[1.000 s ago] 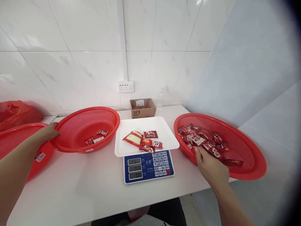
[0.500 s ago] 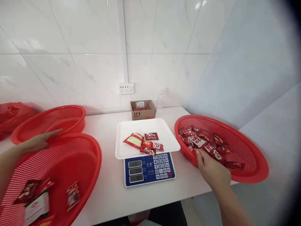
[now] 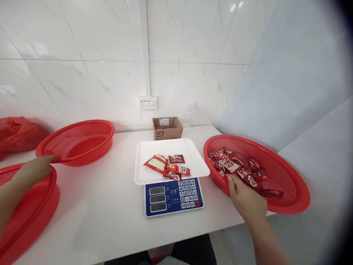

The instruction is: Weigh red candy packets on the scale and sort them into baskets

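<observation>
At the left, my left hand is closed at the near rim of the far red plastic basket, above the edge of a nearer red basket. Its thumb is hidden. My right hand grips the near rim of the right red basket, thumb on top. That basket is tilted and holds several small red packets. Between my hands stands a blue-and-white digital scale. Its white tray bears a larger red-and-cream packet and several small red sachets.
Behind the scale stands an open cardboard box, with a clear plastic bottle beside it. A red plastic bag lies at the far left. A tiled wall with a socket borders the white table.
The near left basket has shifted left, taking its packets out of view. The far left basket has moved right. My left hand has moved slightly left; the right one keeps its hold.
</observation>
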{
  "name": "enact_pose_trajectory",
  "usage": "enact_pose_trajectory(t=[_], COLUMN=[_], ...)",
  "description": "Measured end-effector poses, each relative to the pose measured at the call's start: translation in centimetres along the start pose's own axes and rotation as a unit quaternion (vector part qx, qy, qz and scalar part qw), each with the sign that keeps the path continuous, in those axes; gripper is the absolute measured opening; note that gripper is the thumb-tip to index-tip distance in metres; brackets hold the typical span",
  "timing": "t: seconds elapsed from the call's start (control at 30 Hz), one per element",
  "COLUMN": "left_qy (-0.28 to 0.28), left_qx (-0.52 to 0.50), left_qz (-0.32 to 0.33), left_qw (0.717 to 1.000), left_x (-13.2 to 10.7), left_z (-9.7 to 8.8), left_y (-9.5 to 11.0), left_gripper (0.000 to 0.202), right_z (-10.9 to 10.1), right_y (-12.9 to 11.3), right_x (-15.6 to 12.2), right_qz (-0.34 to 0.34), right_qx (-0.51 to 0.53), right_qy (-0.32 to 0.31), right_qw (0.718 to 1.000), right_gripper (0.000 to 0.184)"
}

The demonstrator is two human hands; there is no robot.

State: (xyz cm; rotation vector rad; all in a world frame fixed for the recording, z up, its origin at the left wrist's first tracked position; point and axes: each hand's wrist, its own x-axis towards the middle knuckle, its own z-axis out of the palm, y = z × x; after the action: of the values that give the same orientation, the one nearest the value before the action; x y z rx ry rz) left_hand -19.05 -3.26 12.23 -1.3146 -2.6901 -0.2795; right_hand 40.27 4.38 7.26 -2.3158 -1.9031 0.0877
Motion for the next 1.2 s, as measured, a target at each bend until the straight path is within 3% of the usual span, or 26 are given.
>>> enact_pose_trajectory(t=[0.1, 0.2, 0.3, 0.37, 0.5, 0.67, 0.87, 1.0, 1.1, 1.2], left_qy=[-0.098, -0.086, -0.099, -0.105, -0.123, -0.128, -0.158, -0.128, -0.125, -0.166], left_qx=[-0.005, -0.068, -0.061, -0.050, -0.068, -0.079, -0.040, -0.104, -0.136, -0.128], left_qz=[-0.025, 0.044, 0.103, 0.123, 0.132, 0.124, 0.165, 0.272, 0.423, 0.502], left_qw=[0.995, 0.993, 0.988, 0.986, 0.981, 0.981, 0.973, 0.948, 0.887, 0.839], left_x=[0.2, -0.1, -0.4, -0.5, -1.0, -3.2, -6.6, -9.3, -10.8, -10.7], left_z=[0.3, 0.7, 1.1, 1.3, 1.3, 1.0, -1.3, -2.5, -2.1, -0.7], left_y=[1.7, 4.1, 5.9, 6.5, 6.7, 7.0, 8.7, 13.3, 18.1, 22.4], left_gripper=[0.050, 0.048, 0.061, 0.058, 0.047, 0.036, 0.038, 0.045, 0.044, 0.060], right_z=[0.0, 0.0, -0.1, 0.0, 0.5, 0.5, 0.1, 0.0, 0.2, 0.2], right_y=[0.0, -0.1, 0.0, 0.1, 0.4, 0.4, 0.2, 0.0, 0.1, 0.3], right_x=[0.0, 0.1, 0.0, -0.1, -0.1, 0.1, 0.3, 0.2, 0.3, 0.4], right_qz=[0.003, 0.005, 0.003, 0.001, -0.007, 0.009, 0.016, 0.020, 0.016, 0.012], right_qx=[0.002, 0.004, 0.002, -0.001, -0.002, -0.001, 0.005, -0.002, -0.002, -0.002], right_qy=[0.003, 0.001, 0.000, 0.006, 0.015, -0.002, -0.001, 0.002, 0.012, 0.002], right_qw=[1.000, 1.000, 1.000, 1.000, 1.000, 1.000, 1.000, 1.000, 1.000, 1.000], right_gripper=[0.047, 0.048, 0.049, 0.048, 0.048, 0.048, 0.050, 0.049, 0.051, 0.054])
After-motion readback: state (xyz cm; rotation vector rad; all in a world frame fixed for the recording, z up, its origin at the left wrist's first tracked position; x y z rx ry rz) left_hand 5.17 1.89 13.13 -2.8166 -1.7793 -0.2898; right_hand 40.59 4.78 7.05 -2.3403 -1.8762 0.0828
